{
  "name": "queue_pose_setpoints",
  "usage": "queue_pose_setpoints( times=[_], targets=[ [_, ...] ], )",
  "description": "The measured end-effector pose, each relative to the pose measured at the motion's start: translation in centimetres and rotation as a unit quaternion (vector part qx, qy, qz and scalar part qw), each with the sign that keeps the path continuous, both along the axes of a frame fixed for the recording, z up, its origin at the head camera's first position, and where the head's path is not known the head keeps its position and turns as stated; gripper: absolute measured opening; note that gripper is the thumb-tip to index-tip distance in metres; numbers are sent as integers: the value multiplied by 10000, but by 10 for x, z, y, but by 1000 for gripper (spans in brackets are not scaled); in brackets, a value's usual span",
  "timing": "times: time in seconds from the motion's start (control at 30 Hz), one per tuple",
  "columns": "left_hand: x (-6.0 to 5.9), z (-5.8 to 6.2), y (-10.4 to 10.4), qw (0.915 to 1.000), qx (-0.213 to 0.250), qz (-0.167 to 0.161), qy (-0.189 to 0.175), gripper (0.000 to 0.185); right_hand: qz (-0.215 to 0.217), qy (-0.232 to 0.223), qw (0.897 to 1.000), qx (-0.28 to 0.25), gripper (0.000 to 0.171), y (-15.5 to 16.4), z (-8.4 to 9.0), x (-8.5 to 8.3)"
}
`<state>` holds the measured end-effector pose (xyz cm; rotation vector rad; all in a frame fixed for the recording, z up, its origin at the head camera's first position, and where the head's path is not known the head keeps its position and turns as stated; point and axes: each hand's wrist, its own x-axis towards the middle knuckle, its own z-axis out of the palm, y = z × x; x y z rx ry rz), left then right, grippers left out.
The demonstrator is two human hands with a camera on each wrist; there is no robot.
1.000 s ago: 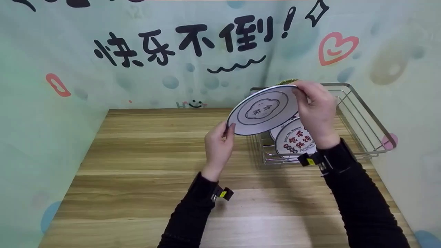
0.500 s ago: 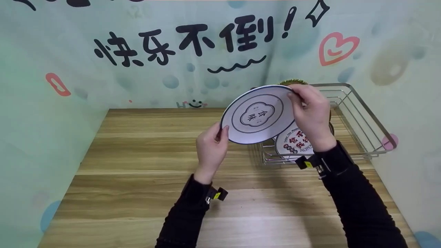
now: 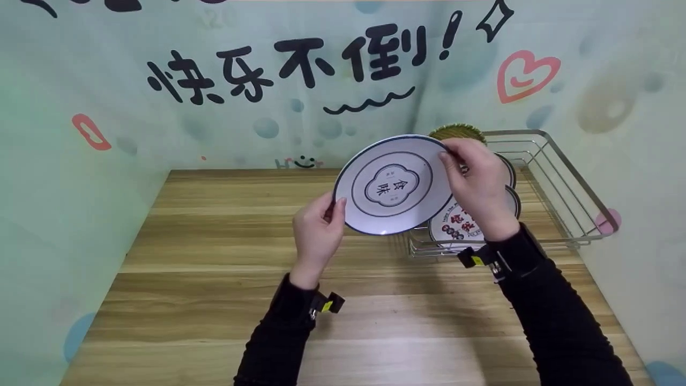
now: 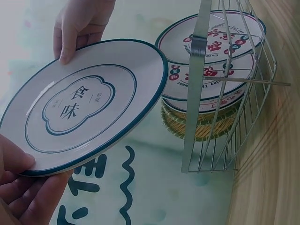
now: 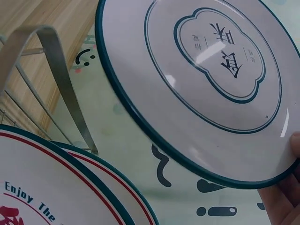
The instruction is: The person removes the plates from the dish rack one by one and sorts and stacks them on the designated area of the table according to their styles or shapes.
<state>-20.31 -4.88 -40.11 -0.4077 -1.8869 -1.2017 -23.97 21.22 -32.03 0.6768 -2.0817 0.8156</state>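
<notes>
Now a white plate (image 3: pixel 391 185) is held up by its edges, pinched by the left hand (image 3: pixel 313 233) and the right hand (image 3: pixel 477 187), beside the wire rack (image 3: pixel 563 182) above the table (image 3: pixel 214 268).

The plate (image 3: pixel 394 185) at the centre of the head view looks glazed and glossy, smooth white with a dark blue rim; light streaks glint on it in the wrist views. The rack (image 3: pixel 557 177) at the right is bare shiny metal wire. The plates (image 3: pixel 461 222) in it are equally glossy. The table (image 3: pixel 214 279) is matt wood with visible grain. The sleeves (image 3: pixel 557 321) are matt black cloth.
</notes>
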Motion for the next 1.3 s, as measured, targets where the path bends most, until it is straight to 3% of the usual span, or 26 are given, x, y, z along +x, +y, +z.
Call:
queue_pose_setpoints(
  times=[0.17,0.37,0.73,1.1,1.3],
  targets=[
    [3,0,-4,9999,20,-128,-48,4,95,-105,9999,43,14,-1,-4,-1],
    [3,-3,-13,9989,236,-195,-349,4,203,-410,9989,129,19,2,-11,-1],
    [2,-9,-32,9951,489,45,-857,5,238,-952,9930,658,41,14,-28,6],
    [4,-21,-52,9942,312,492,-907,4,382,-404,9938,966,49,28,-44,5],
    [5,-27,-65,9910,304,672,-1115,4,510,-399,9906,1204,49,36,-51,7]
  ],
)
